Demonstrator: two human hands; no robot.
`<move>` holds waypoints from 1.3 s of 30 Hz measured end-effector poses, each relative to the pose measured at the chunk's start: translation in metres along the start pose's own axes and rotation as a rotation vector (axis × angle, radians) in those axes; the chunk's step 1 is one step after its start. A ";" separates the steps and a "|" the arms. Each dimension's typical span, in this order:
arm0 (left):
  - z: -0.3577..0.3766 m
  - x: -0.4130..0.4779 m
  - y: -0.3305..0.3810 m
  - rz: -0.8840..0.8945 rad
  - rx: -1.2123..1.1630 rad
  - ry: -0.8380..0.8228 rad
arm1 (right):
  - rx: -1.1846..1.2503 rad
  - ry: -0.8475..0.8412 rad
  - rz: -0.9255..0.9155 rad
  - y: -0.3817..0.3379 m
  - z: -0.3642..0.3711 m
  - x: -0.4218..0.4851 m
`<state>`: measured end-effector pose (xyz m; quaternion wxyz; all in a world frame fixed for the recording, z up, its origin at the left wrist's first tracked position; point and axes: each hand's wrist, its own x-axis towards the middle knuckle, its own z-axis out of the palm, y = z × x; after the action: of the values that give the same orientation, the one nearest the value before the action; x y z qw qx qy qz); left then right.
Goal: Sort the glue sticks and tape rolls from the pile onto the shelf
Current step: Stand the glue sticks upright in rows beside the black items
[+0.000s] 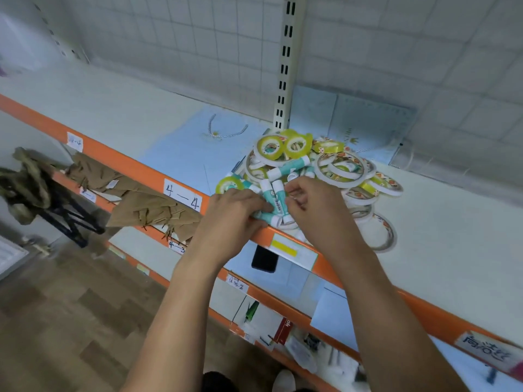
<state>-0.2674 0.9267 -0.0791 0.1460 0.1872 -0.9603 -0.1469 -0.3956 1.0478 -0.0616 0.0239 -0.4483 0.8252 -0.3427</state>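
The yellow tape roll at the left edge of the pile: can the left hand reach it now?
Probably yes. The yellow tape roll lies just beyond the left hand, with nothing over it. But this hand seems to hold glue sticks, so it may need to release them first.

Two bare forearms (181, 306) are showing, ending in the left hand (235, 210) and right hand (314, 205). Lower down, the person is wearing dark clothing (218, 381) and apparently a white shoe (284, 381).
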 end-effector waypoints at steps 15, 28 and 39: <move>-0.024 0.023 -0.040 0.212 -0.188 -0.034 | -0.116 0.133 0.146 -0.031 0.021 0.003; 0.015 0.027 0.083 0.565 -0.300 -0.174 | -0.285 0.316 0.550 0.004 -0.053 -0.124; 0.080 -0.015 0.311 0.845 -0.316 -0.289 | -0.332 0.478 0.789 0.090 -0.176 -0.306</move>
<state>-0.3790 1.2267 -0.0510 0.0843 -0.2669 -0.9287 -0.2434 -0.3386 1.4077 -0.0617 -0.1099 -0.0080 0.9581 -0.2644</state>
